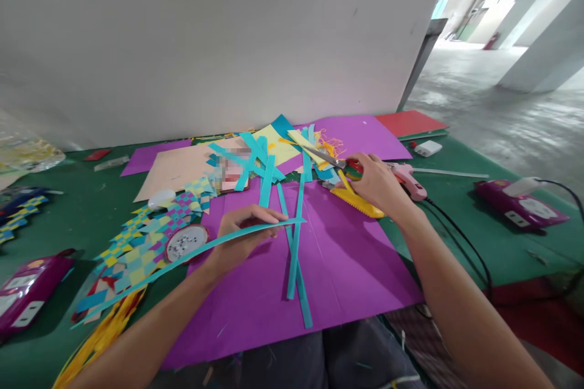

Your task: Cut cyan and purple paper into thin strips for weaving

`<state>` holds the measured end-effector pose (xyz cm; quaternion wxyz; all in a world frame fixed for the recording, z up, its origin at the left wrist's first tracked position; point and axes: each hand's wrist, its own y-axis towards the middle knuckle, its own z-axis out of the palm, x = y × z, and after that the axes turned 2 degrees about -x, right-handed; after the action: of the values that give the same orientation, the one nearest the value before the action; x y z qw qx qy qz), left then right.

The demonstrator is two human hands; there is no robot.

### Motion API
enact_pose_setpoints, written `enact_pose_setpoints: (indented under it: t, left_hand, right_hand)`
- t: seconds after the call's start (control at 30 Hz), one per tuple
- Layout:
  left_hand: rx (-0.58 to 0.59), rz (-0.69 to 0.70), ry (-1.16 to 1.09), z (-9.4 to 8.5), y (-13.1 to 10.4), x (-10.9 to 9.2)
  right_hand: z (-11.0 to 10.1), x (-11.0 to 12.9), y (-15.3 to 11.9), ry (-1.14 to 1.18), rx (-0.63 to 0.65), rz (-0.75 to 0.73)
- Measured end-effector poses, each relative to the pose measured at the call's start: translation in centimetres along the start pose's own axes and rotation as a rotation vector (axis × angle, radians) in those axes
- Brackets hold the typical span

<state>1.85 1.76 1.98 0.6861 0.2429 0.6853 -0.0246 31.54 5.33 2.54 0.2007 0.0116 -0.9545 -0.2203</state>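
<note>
My left hand (249, 234) is closed on one end of a long teal paper strip (182, 258), which curves down to the left across my forearm. Below that hand, two more teal strips (296, 261) lie crossed on a large purple sheet (351, 273). To the right, my right hand (376, 182) has its fingers around the red handle of a pair of scissors (335, 161), whose blades point left over the paper pile. A yellow toothed tool (358, 202) lies just under my right hand, and a pink glue gun (408, 181) is beside it, partly hidden.
Woven checkered paper pieces (150, 237) and a round dish of small beads (186, 243) lie at left. Purple power strips (34, 292) sit on both sides of the green table. A black cord (456, 240) runs at right. A white board (205, 42) stands behind.
</note>
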Motion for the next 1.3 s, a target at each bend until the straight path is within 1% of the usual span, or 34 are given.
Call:
enact_pose_setpoints:
  t: [0.07, 0.13, 0.23, 0.3, 0.4, 0.47, 0.57, 0.67, 0.8, 1.03, 1.17, 1.3]
  left_hand:
    - [-0.003, 0.01, -0.001, -0.1, 0.0, 0.1]
    - [-0.006, 0.017, 0.004, -0.1, 0.0, 0.1]
    - [-0.042, 0.016, 0.019, -0.2, 0.1, 0.2]
    - [-0.101, 0.031, 0.034, -0.4, 0.3, 0.2]
    - [-0.2, 0.092, 0.036, -0.7, 0.6, 0.2]
    - [-0.239, 0.125, 0.029, -0.8, 0.7, 0.2]
    - [-0.24, 0.145, 0.035, -0.8, 0.8, 0.1]
    - [-0.223, 0.138, 0.051, -0.7, 0.7, -0.1]
    - [-0.261, 0.147, 0.077, -0.4, 0.7, -0.4]
    - [-0.264, 0.15, 0.089, -0.4, 0.7, -0.4]
    - [-0.243, 0.157, 0.089, -0.4, 0.7, -0.5]
    - [-0.266, 0.144, 0.11, -0.4, 0.7, -0.5]
  right_hand:
    - [-0.4, 0.1, 0.2, 0.125, -0.075, -0.085]
    - [-0.8, 0.7, 0.2, 0.242, -0.123, -0.187]
    - [-1.2, 1.8, -0.3, 0.319, -0.109, -0.305]
    - [-1.2, 2.4, -0.9, 0.316, -0.081, -0.421]
    - [-0.9, 2.6, -1.5, 0.235, -0.064, -0.618]
    - [-0.6, 2.6, -1.7, 0.155, -0.072, -0.69]
    - [-0.4, 2.5, -1.9, 0.073, -0.109, -0.725]
    - [-0.6, 2.5, -1.9, 0.03, -0.12, -0.709]
    - [-0.7, 2.6, -1.9, -0.002, -0.108, -0.694]
    - [-0.4, 2.4, -1.9, 0.011, -0.157, -0.74]
    - [-0.3, 2.4, -1.9, 0.025, -0.146, -0.731]
    - [-0.4, 2.4, -1.9, 0.023, -0.137, -0.713]
